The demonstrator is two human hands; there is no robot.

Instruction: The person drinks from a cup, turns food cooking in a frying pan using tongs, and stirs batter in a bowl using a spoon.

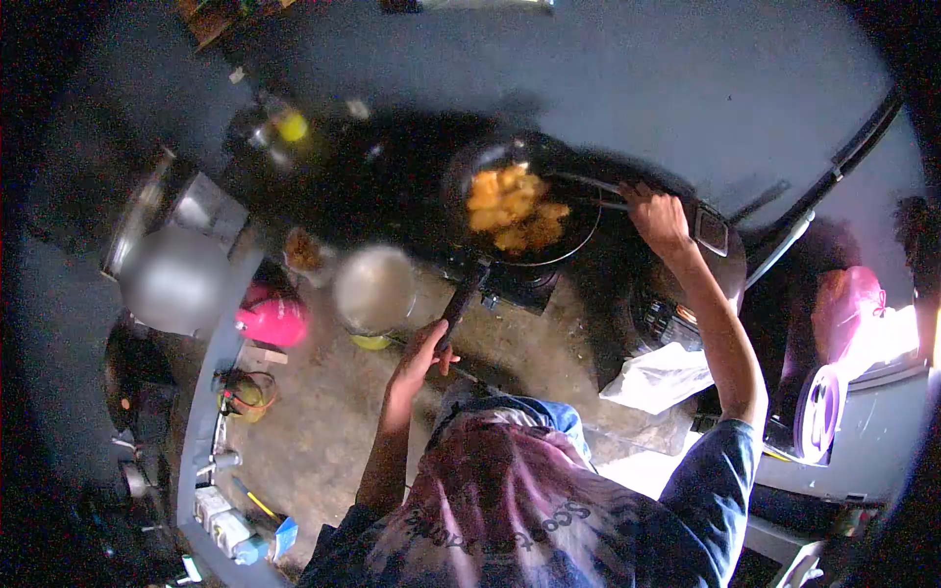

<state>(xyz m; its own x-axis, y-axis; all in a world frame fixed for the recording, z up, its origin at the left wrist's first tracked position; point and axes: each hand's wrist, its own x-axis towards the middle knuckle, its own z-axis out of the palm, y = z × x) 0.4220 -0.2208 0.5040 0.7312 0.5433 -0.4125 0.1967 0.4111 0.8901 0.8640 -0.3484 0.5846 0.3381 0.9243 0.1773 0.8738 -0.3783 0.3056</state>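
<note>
Golden food pieces (515,204) lie in a dark pan (580,218) whose handle (462,307) the left hand (423,359) grasps, while the right hand (659,221) clasps tongs (593,182).

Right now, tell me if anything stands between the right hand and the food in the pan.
Nothing visible does. The tong-like utensil in the right hand reaches over the edge of the pan toward the food; the left hand, at the handle, is off that path.

The round, dark frying pan (582,223) sits just beyond the left hand (421,361), which grips its long handle (463,303). Golden-brown fried pieces (515,208) heap inside. Slim metal tongs (592,182) extend from the right hand (657,220) over the pan.
</note>
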